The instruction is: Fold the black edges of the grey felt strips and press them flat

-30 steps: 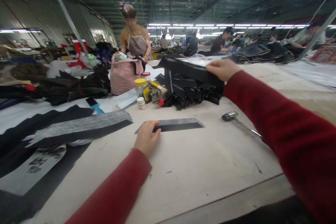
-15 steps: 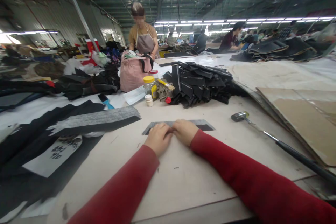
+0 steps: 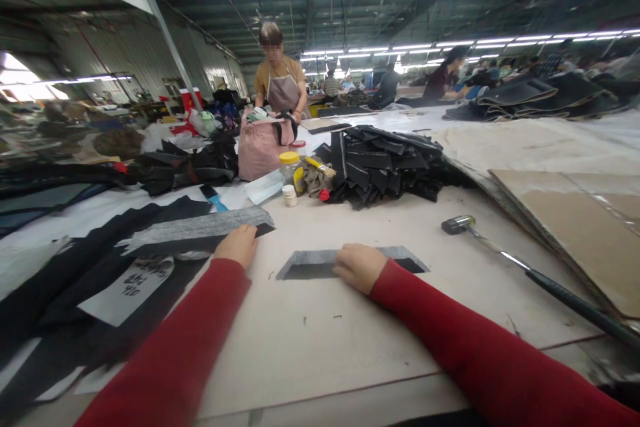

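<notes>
A small grey and black fabric strip [image 3: 313, 263] lies flat on the table in front of me. My right hand [image 3: 360, 265] rests on its middle, fingers curled down onto it. My left hand [image 3: 239, 244] reaches to the left and touches the near end of a longer grey felt strip [image 3: 195, 229], which lies on a pile of black pieces. Its fingers are bent over the strip's edge, and whether they grip it I cannot make out.
A hammer [image 3: 505, 257] lies to the right, next to cardboard sheets [image 3: 575, 213]. Behind are a heap of black cut pieces [image 3: 385, 163], a yellow-lidded jar [image 3: 290, 168], a small white pot [image 3: 289, 195] and a pink bag [image 3: 261, 147]. A person in an apron [image 3: 279, 87] stands across the table.
A second ago my right hand was at the black heap, then came down beside my left hand on the small strip. My left hand has since moved left to the long grey strip.
</notes>
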Demonstrator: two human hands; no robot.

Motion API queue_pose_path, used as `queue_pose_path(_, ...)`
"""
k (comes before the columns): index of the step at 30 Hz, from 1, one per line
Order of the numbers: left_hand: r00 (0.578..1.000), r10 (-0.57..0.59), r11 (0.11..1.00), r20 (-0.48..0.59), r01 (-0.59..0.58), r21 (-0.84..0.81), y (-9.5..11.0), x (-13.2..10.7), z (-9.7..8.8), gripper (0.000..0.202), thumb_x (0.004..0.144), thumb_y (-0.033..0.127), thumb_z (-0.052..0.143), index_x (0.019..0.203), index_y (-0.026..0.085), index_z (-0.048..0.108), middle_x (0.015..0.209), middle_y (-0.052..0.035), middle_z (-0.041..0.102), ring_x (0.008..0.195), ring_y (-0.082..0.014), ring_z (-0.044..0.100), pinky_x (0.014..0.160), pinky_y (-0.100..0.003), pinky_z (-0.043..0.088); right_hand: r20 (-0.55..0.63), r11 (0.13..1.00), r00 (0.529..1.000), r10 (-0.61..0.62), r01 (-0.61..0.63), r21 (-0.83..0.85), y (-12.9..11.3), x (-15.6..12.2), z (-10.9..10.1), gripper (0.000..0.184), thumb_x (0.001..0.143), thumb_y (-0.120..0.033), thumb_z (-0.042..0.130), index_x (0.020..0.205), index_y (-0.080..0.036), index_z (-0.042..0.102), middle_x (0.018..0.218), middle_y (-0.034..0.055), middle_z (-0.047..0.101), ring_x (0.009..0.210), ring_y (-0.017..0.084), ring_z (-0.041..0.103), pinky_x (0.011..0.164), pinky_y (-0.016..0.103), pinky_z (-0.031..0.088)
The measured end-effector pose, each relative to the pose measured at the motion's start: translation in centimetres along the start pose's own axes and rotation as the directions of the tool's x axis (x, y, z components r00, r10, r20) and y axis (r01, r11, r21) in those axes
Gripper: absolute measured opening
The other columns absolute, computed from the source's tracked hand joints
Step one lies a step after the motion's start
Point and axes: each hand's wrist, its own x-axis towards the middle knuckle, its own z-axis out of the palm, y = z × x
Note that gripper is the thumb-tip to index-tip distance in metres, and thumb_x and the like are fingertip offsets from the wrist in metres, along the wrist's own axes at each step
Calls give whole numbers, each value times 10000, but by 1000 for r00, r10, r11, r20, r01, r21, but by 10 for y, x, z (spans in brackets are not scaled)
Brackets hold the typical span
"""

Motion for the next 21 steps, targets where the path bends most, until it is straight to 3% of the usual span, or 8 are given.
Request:
queue_pose_path(4,995,1,997,104,-10,82,-4,11,6,301,777,93,314,909,100,584,913,-154,596,846,-255,566,743,-366,423,-26,1000,1000,-8,9,17,3,2,2,198,795,-291,436,771,-167,588,797,52,589,756,156,531,635,251,346)
queue_pose_path(8,990,-9,994,139,-6,109,-1,22,5,342,756,39,288,891,89,599,912,-171,595,811,-265,579,700,-369,433,-15,1000,1000,1,-1,28,4,2,3,198,800,-292,438,777,-163,586,802,55,586,758,151,529,642,247,343)
queue_pose_path(14,1000,-15,997,17,13,76,-9,9,6,318,807,169,302,943,182,590,936,-92,584,854,-226,545,736,-330,428,-6,999,1000,-7,7,47,5,2,3,205,806,-295,443,777,-151,586,798,58,569,756,147,517,657,250,346)
queue_pose_path(21,994,38,998,-99,-43,-42,-3,-10,16,284,811,257,340,888,196,606,901,-56,583,877,-183,522,804,-269,402,-140,993,984,-113,109,-34,-2,5,2,178,818,-238,426,862,-153,576,855,68,545,826,161,470,728,272,352)
